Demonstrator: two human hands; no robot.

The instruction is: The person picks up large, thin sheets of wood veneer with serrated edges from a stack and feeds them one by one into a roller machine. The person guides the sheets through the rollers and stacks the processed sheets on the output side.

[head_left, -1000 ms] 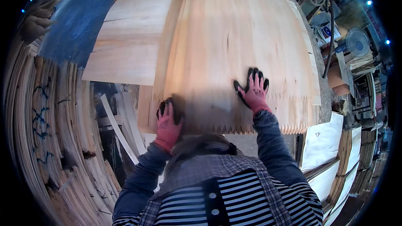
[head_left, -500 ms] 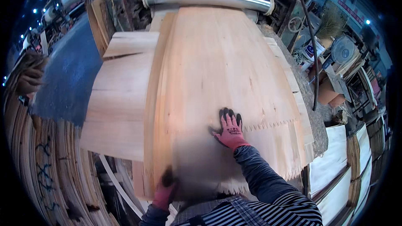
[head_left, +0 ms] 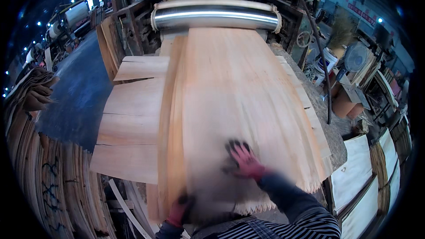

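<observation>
A long pale wood veneer sheet (head_left: 239, 84) with a jagged near edge stretches from my body to a shiny metal roller (head_left: 212, 18). My right hand (head_left: 244, 159), in a pink and black glove, lies on the sheet's near half with its fingers spread, slightly blurred. My left hand (head_left: 179, 209), gloved alike, is low at the sheet's near left corner; motion smears its fingers, so its grip does not show. Between both hands is a dark blurred patch on the veneer. Narrow veneer strips (head_left: 169, 119) run along the sheet's left side.
Split veneer pieces (head_left: 130, 124) jut out at the left. Veneer stacks (head_left: 62, 186) stand at the lower left, pale sheets (head_left: 354, 163) at the lower right. Right of the worktable are a dark upright rod (head_left: 326, 84), a fan (head_left: 355, 57) and a white bucket (head_left: 326, 60).
The view has tilted up, so the roller appears lower. The jagged line crossing the veneer beside my right hand no longer shows. My right hand appears lower, still flat on the veneer.
</observation>
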